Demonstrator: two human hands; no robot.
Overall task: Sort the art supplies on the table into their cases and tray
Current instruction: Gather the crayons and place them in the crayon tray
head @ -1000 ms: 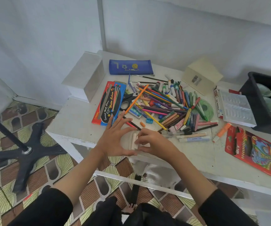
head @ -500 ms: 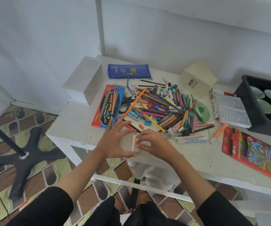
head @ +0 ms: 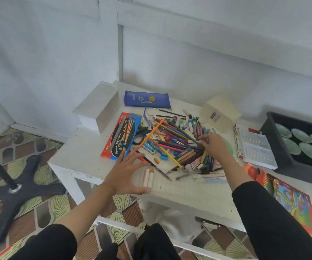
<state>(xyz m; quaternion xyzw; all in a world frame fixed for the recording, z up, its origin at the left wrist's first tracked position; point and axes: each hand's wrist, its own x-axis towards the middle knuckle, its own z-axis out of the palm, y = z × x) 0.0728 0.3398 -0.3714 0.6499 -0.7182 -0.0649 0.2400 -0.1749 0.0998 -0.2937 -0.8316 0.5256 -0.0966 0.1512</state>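
Two hands: both belong to a person in black sleeves, seen from above at a white table [head: 87, 158].
Change: half a second ago both hands met over the clear case at the table's near edge. Now the right one has left it and reached out to the heap.
Left hand [head: 125, 173]: fingers straight and spread, palm against the left end of the clear case [head: 162, 184], steadying it, not gripping.
Right hand [head: 214, 145]: over the right side of the heap, with fingertips [head: 201, 141] bent down among the pencils. Whether they have closed on one cannot be told.
Clear case: lies at the near edge, just in front of the heap, with two pale sticks [head: 148, 177] side by side inside (one is tipped orange).
Heap [head: 174, 143]: coloured pencils, crayons and markers crossed over one another mid-table, with black scissors [head: 142, 134] at its left edge.
Other containers: blue pouch [head: 146, 99] at the back, red and blue pencil sleeve [head: 122, 136] left of the heap, white pastel tray [head: 256, 149] to the right, touching a black bin [head: 271, 128].
Meaning: one deposit into the case looks finished and the next pick looks under way. The task seems early, since nearly everything lies loose.
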